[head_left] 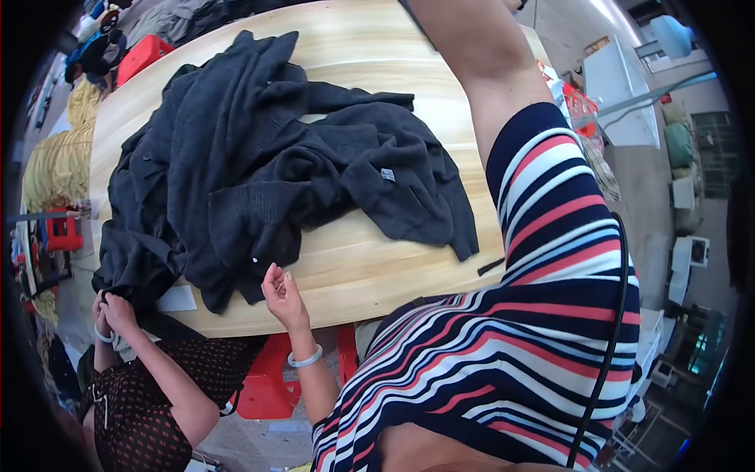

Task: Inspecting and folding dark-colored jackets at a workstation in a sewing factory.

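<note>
The rumpled heap of dark grey knitted fabric (244, 149) is best handled by broad folds, so the knit is not stretched. It is spread across the pale wood-grain surface (362, 47), just beyond the bare left hand (286, 303), whose fingers are loosely curled around nothing visible; the right hand's fingers cannot be seen.
</note>
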### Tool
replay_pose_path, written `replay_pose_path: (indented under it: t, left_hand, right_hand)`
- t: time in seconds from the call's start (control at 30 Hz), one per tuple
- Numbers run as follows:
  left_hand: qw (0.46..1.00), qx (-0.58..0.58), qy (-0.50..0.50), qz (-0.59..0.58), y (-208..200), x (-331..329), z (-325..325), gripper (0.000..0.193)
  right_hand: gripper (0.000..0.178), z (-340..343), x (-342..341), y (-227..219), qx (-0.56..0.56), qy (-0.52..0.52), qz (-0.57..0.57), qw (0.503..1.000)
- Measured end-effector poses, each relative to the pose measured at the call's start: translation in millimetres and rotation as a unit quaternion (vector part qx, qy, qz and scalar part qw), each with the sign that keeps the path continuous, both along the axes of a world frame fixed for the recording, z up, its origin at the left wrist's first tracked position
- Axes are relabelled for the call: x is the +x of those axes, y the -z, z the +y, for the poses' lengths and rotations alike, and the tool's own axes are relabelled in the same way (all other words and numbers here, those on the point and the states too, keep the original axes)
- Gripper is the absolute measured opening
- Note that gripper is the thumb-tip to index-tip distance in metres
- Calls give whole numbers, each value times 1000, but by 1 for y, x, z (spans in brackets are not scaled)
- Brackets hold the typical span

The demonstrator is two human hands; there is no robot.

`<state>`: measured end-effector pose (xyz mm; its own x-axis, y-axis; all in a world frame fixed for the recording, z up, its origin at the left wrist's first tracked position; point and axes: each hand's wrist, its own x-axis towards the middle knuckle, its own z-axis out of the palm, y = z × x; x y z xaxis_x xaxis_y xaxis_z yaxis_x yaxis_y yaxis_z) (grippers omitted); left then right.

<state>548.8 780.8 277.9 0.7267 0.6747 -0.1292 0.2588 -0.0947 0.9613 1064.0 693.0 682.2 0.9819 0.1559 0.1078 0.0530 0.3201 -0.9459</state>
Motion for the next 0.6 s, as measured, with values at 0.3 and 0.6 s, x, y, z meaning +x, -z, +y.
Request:
replay_pose_path:
  t: [0.3, 0.6]
  left_hand:
    - [978, 111, 178, 9, 14, 15, -38, 46]
    - [854, 362, 373, -13, -15, 99, -95, 71]
  right_hand:
    - [102, -168, -234, 381, -632, -187, -190, 728]
    - [36, -277, -365, 379, -474, -425, -158, 755]
